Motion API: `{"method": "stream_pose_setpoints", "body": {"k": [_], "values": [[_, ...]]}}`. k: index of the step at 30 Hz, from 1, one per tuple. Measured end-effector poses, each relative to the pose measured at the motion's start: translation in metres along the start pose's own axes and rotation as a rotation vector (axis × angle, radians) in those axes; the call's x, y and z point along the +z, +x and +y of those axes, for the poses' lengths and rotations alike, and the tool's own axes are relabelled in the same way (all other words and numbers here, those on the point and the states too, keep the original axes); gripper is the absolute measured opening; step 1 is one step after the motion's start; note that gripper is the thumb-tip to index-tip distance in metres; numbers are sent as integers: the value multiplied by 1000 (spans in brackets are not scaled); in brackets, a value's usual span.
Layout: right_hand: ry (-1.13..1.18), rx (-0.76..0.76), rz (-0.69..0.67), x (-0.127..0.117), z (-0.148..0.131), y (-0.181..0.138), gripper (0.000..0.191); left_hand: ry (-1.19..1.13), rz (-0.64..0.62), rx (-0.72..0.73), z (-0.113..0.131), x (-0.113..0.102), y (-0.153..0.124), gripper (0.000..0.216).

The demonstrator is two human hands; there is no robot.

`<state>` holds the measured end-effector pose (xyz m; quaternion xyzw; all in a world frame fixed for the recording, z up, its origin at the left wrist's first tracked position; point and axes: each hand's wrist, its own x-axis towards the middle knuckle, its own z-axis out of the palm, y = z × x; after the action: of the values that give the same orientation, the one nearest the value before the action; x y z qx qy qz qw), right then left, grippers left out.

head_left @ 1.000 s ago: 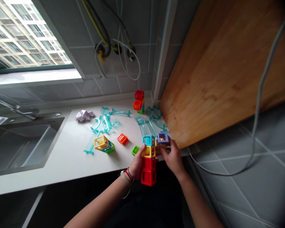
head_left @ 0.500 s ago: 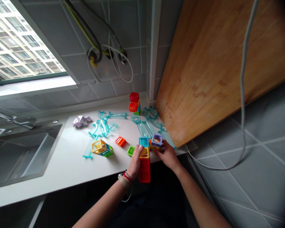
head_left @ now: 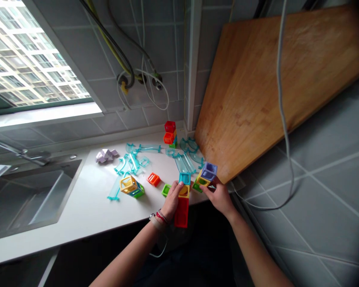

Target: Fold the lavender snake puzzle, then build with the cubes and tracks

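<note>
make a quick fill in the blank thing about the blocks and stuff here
The left hand grips a column with a yellow block between light blue and ____.
The stack in the right hand has a purple block next to a ____ one.
The sink is on the ____ side of the picture.
Missing words: red; yellow; left.

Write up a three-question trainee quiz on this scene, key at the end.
1. Which hand holds the purple-ended stack?
2. True or false: the lilac faceted piece lies on the counter.
3. Of these, the red-topped stack stands nearest: A) the sink; B) the wooden board; C) the faucet.

Key: 1. The right hand. 2. True. 3. B.
</note>
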<state>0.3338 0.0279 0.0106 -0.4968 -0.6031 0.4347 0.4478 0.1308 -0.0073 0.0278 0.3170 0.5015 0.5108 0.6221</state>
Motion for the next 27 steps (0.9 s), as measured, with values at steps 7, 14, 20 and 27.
{"method": "stream_pose_setpoints", "body": {"k": [7, 14, 20, 27], "values": [[-50, -46, -26, -14, -34, 12, 53, -25, -64, -11, 16, -4, -18, 46], [177, -37, -221, -7, -52, 40, 46, 47, -133, 105, 28, -19, -52, 38], [370, 43, -376, 21, -58, 45, 52, 121, -59, 135, 31, -35, -85, 40], [477, -1, -483, 45, -63, 49, 52, 112, 87, 132, 37, -36, -109, 45]]}}
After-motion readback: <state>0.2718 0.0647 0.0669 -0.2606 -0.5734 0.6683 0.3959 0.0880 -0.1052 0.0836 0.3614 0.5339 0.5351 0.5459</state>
